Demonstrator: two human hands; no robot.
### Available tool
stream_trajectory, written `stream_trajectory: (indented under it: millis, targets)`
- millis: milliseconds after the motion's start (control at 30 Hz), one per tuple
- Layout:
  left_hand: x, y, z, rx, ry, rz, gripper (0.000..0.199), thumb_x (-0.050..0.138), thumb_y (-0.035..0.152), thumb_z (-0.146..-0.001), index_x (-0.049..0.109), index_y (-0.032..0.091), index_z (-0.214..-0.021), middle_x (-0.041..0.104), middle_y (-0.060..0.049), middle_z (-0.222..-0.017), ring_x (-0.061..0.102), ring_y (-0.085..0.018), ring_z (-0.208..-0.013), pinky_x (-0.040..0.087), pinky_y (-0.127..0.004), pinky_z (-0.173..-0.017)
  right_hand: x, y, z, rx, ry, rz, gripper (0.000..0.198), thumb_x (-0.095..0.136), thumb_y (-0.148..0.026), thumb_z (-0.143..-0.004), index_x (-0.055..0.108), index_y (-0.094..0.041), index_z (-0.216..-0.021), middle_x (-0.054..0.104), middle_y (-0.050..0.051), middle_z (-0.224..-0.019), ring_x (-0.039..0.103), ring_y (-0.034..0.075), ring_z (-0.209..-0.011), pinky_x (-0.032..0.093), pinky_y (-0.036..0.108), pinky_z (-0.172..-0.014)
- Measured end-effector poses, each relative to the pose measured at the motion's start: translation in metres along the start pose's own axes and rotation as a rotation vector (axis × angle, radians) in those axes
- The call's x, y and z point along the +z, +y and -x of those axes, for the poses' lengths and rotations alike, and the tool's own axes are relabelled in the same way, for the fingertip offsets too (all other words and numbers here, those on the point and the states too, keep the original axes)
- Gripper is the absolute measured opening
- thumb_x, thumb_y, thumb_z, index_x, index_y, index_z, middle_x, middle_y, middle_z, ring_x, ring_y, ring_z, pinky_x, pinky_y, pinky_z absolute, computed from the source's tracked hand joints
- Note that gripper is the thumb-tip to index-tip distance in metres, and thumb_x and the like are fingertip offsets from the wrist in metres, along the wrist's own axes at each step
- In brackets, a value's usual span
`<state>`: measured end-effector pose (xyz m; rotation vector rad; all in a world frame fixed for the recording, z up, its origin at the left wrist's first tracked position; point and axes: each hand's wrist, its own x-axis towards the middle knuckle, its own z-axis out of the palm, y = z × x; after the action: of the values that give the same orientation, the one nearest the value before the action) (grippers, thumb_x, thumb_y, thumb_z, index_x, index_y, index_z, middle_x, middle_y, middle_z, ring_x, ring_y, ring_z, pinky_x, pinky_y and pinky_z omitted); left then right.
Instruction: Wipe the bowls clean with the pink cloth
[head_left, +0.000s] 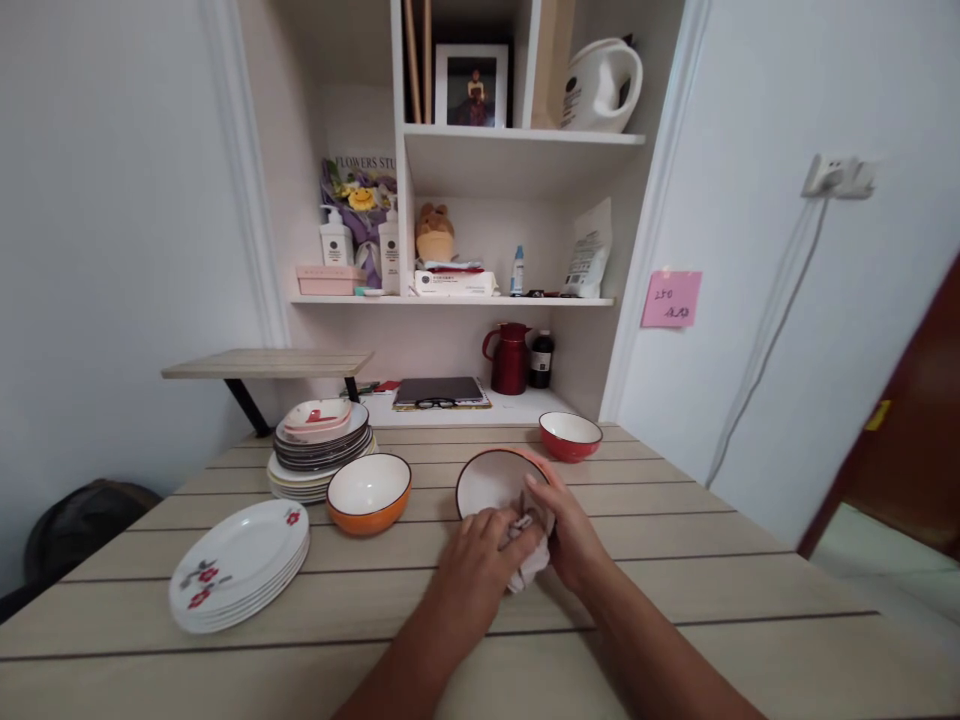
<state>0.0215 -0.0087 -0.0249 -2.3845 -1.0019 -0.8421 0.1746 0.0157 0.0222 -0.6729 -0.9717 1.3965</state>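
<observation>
**Both hands on the tilted bowl point(491, 482), cloth point(531, 572) in the left**

We're in the head view, and the action is right at the middle of the slatted table point(337, 605)! The tilted bowl shows its white inside and dark rim, mouth turned back toward the wearer. Here's the right hand point(574, 535), clasping the bowl's right side, thumb up at the rim. And the left hand point(480, 560), fingers curled around the pale, crumpled cloth, working at the near edge of the bowl; the fingers overlap so much there that it's hard to say exactly where the cloth touches.

Out on the flanks, an orange bowl point(369, 492) sits upright to the left, while a red bowl point(570, 437) stands farther back on the right, well apart from its orange neighbour. Near left, a stack of flowered plates point(244, 560); just behind it, a taller pile of dishes point(319, 452) topped by small pinkish ones. And at the back, a dark red jug point(510, 360) beside a black bottle point(541, 360)!
</observation>
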Motion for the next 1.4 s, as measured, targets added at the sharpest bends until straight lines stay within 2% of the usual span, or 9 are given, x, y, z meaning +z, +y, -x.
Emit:
stream_trajectory:
  millis: [133, 267, 467, 667, 833, 1000, 1100, 1200, 1400]
  targets:
    - [-0.003, -0.01, 0.0, 0.069, -0.023, -0.066, 0.045, 0.064, 0.012, -0.094, 0.059, 0.031, -0.135, 0.066, -0.004, -0.131, 0.059, -0.023, -0.121, 0.047, -0.04, -0.105, -0.009, -0.01, -0.002, -0.07, -0.006, 0.083, 0.046, 0.082, -0.042, -0.073, 0.069, -0.029, -0.116, 0.071, 0.003, -0.128, 0.061, 0.032, -0.12, 0.048, 0.039, -0.093]
    - [0.0, -0.017, 0.002, 0.17, 0.07, -0.223, 0.026, 0.055, 0.017, -0.1, 0.065, 0.019, -0.124, 0.072, -0.008, -0.122, 0.063, -0.023, -0.116, 0.038, -0.045, -0.115, -0.01, -0.01, 0.002, 0.033, -0.047, 0.1, 0.058, 0.08, -0.045, -0.074, 0.064, -0.032, -0.128, 0.071, 0.004, -0.127, 0.066, 0.032, -0.11, 0.05, 0.038, -0.083]
    - [0.008, -0.015, 0.005, 0.122, 0.059, -0.168, 0.033, 0.049, 0.014, -0.101, 0.059, 0.017, -0.133, 0.075, -0.009, -0.117, 0.068, -0.021, -0.107, 0.051, -0.037, -0.099, -0.01, 0.003, 0.003, 0.144, -0.088, 0.006, 0.081, 0.081, -0.041, -0.073, 0.049, -0.038, -0.147, 0.075, 0.004, -0.119, 0.07, 0.03, -0.095, 0.052, 0.038, -0.075]
    - [0.006, -0.008, 0.003, -0.001, 0.148, -0.067, 0.038, 0.042, 0.011, -0.103, 0.055, 0.017, -0.138, 0.074, -0.01, -0.113, 0.069, -0.022, -0.1, 0.058, -0.038, -0.087, -0.003, 0.018, 0.004, 0.139, -0.065, 0.0, 0.081, 0.085, -0.04, -0.07, 0.053, -0.038, -0.144, 0.078, 0.002, -0.095, 0.069, 0.029, -0.088, 0.053, 0.038, -0.076]
    - [0.002, -0.003, 0.003, 0.013, 0.121, -0.065, 0.053, 0.046, 0.01, -0.101, 0.044, 0.025, -0.152, 0.069, -0.01, -0.126, 0.065, -0.022, -0.11, 0.053, -0.038, -0.095, -0.003, 0.017, 0.002, 0.156, 0.026, -0.086, 0.065, 0.08, -0.045, -0.075, 0.059, -0.035, -0.136, 0.078, 0.003, -0.099, 0.071, 0.031, -0.09, 0.054, 0.039, -0.075]
    - [-0.001, -0.01, 0.0, 0.053, -0.005, -0.061, 0.052, 0.061, 0.013, -0.096, 0.054, 0.035, -0.143, 0.066, -0.005, -0.129, 0.062, -0.021, -0.114, 0.051, -0.038, -0.1, -0.01, -0.001, -0.002, -0.045, -0.04, 0.078, 0.052, 0.08, -0.04, -0.076, 0.066, -0.032, -0.125, 0.073, 0.003, -0.125, 0.063, 0.033, -0.119, 0.048, 0.042, -0.098]
    - [-0.004, -0.017, 0.0, 0.061, 0.052, -0.2, 0.044, 0.062, 0.016, -0.096, 0.059, 0.03, -0.138, 0.068, -0.006, -0.126, 0.06, -0.024, -0.119, 0.044, -0.046, -0.112, -0.012, -0.007, -0.002, -0.127, -0.078, 0.149, 0.054, 0.08, -0.04, -0.076, 0.065, -0.032, -0.127, 0.07, 0.003, -0.131, 0.058, 0.033, -0.127, 0.041, 0.044, -0.108]
    - [-0.002, -0.023, 0.002, 0.078, 0.141, -0.294, 0.03, 0.056, 0.017, -0.1, 0.064, 0.02, -0.129, 0.071, -0.009, -0.122, 0.06, -0.026, -0.123, 0.037, -0.05, -0.118, -0.011, -0.005, 0.0, -0.078, -0.104, 0.101, 0.06, 0.079, -0.042, -0.079, 0.06, -0.033, -0.135, 0.07, 0.005, -0.131, 0.061, 0.033, -0.123, 0.045, 0.045, -0.103]
    - [0.004, -0.031, 0.006, 0.131, 0.176, -0.214, 0.032, 0.048, 0.011, -0.1, 0.064, 0.018, -0.127, 0.074, -0.008, -0.117, 0.066, -0.022, -0.118, 0.047, -0.045, -0.112, -0.009, -0.003, 0.004, 0.061, -0.109, -0.02, 0.083, 0.083, -0.044, -0.076, 0.044, -0.04, -0.149, 0.068, 0.005, -0.134, 0.067, 0.032, -0.111, 0.052, 0.043, -0.09]
